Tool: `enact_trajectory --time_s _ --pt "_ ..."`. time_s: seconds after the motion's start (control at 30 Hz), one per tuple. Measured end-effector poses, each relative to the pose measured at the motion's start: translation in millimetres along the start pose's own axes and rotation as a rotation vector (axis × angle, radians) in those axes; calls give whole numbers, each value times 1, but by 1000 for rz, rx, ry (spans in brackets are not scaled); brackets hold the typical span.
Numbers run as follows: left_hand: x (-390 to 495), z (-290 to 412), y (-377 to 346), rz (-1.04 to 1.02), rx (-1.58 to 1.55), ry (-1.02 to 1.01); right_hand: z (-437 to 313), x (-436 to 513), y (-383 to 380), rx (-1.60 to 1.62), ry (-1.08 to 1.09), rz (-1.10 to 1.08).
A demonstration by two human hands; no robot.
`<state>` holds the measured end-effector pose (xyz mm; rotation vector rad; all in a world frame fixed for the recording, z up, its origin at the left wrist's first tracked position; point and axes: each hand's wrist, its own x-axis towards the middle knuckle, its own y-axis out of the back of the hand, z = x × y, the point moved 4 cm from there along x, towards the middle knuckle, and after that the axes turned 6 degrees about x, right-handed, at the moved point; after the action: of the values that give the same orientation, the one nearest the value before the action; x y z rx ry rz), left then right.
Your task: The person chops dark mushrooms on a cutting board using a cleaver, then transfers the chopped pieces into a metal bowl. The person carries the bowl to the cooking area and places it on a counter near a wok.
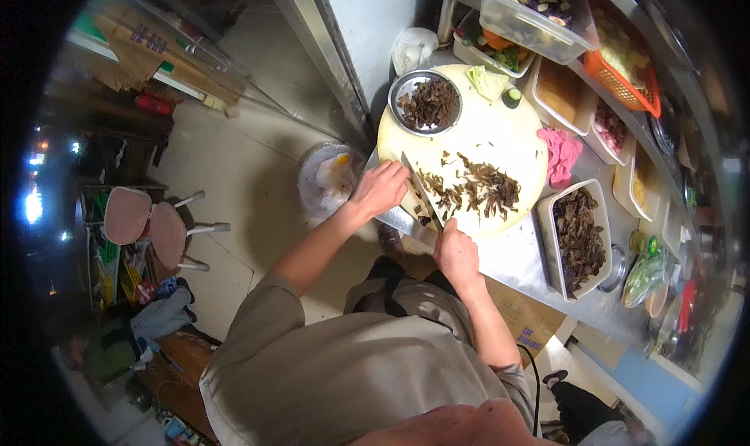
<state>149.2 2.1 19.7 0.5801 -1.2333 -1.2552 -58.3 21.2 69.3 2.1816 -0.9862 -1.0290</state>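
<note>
My right hand (458, 252) grips the handle of a kitchen knife (424, 189) at the near edge of a round cutting board (504, 135). The blade slants up and left across the board. My left hand (382, 187) is at the board's left edge, its fingers beside the blade near the tip; whether they hold anything is unclear. Sliced dark wood ear fungus (486, 188) lies spread to the right of the knife, with a few pieces left of it. A round metal bowl (391, 105) of shredded dark fungus stands on the board's far left. Cabbage (486, 83) and a cucumber piece (511, 98) lie at the far side.
Right of the board are a pink cloth (561, 156) and a white plastic container (548, 247) of dark fungus. Other food containers and an orange basket (626, 83) stand behind. A lined bin (304, 179) is on the floor at left. Two people are partly visible lower down.
</note>
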Motion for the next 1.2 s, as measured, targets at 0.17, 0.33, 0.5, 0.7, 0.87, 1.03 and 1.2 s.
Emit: enact_trajectory --time_s 0.17,0.33,0.5,0.7,0.87,1.03,1.2 --pt "-18 3 12 -8 21 95 25 -5 16 -3 -40 66" --pt "-44 55 -16 -296 -20 75 66 -13 57 25 -113 323" --pt "-35 54 -32 -275 -135 73 119 -16 92 -227 -335 499" --pt "-6 52 -40 -161 -8 359 100 -13 49 -229 -315 427" --pt "12 54 -54 -165 -12 279 76 10 28 -7 -183 320" --pt "24 55 -59 -269 -58 195 143 -15 61 739 -267 253" --pt "54 70 -69 -194 -115 94 196 -75 21 1103 -599 231"
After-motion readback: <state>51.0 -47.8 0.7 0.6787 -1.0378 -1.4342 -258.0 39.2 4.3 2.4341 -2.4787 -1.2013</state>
